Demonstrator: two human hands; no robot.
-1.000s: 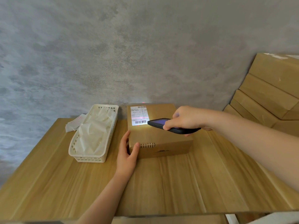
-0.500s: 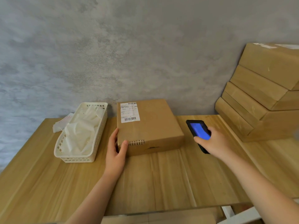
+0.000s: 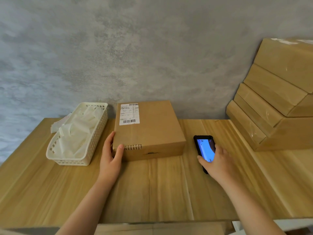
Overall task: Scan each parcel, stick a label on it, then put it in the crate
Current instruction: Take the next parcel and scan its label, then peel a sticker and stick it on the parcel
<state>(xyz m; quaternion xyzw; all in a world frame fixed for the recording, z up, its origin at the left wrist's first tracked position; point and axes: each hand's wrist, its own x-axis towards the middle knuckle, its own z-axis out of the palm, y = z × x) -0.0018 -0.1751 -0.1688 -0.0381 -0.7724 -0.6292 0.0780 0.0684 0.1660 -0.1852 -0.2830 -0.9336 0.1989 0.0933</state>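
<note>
Both bare forearms reached forward from the lower edge of the view. The left hand (image 3: 111, 154) sat at about 9 o'clock of centre, wrist straight, palm turned inward. Its fingers stood upright and fairly straight against a vertical side, and its thumb (image 3: 120, 150) was pressed flat across the near corner, pointing to 12 o'clock. The right forearm came in from 5 o'clock, angled toward 11 o'clock. The right hand (image 3: 218, 164) lay palm down, back uppermost, its fingers loosely curved over a dark handheld device (image 3: 204, 148), fingertips toward 10 o'clock.
</note>
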